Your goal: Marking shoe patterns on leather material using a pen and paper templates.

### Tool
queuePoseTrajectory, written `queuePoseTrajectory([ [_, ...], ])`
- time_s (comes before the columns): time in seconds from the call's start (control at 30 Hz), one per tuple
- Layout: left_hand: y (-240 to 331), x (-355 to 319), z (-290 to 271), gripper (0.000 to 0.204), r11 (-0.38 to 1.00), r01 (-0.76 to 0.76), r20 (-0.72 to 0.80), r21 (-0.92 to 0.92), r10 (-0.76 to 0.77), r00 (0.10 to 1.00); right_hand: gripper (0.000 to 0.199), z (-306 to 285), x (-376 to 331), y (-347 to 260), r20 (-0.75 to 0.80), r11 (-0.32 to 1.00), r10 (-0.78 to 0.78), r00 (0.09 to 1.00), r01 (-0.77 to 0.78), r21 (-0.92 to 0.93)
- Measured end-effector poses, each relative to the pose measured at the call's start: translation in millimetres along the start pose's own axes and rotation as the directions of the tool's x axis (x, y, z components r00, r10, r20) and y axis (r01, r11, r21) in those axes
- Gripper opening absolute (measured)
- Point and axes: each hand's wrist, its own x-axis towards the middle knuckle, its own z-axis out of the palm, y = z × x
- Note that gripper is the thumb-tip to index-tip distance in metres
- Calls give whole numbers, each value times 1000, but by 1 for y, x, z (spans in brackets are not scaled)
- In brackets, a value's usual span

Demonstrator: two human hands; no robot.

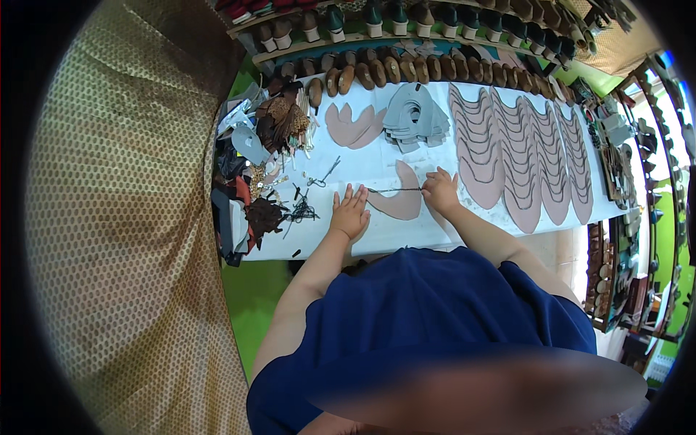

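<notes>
A dark thin cord (395, 190) is stretched straight across a pinkish, curved shoe-upper piece (406, 206) on the white table. My right hand (441, 192) pinches the cord's right end, just beside the piece. Flat on the table, fingers stretched out, my left hand (350, 210) lies at the cord's left end; whether its fingertips press on the cord is too small to tell. To the right lie overlapping rows of pinkish pieces (482, 185) with dark edging along their curves.
Beyond my hands sit a stack of grey cut pieces (413, 119) and several plain pinkish pieces (351, 127). Dark cord scraps (303, 210) and a heap of brown tasselled material (283, 119) crowd the left. Brown shoe lasts (391, 69) line the far edge; shelves of shoes rise behind.
</notes>
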Motion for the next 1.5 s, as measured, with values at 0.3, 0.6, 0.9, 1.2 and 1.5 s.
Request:
queuePoseTrajectory([
  [0.3,14,1,-6,67,991,131,32,10,-131,991,10,-15,5,18,73,992,-89,993,82,92],
  [0.6,23,4,-17,61,986,164,53,21,-165,985,13,-32,-5,6,255,992,-46,966,16,121],
  [0.9,21,9,-12,59,986,101,-45,130,-96,994,18,-25,-16,3,438,997,33,899,-58,45],
  [1.2,21,10,-11,60,988,130,-35,79,-128,991,20,-5,-51,-6,262,996,16,965,7,-88],
  [1.5,22,5,-13,72,992,122,-38,23,-121,992,14,-3,-62,5,209,1000,-19,978,19,4],
])
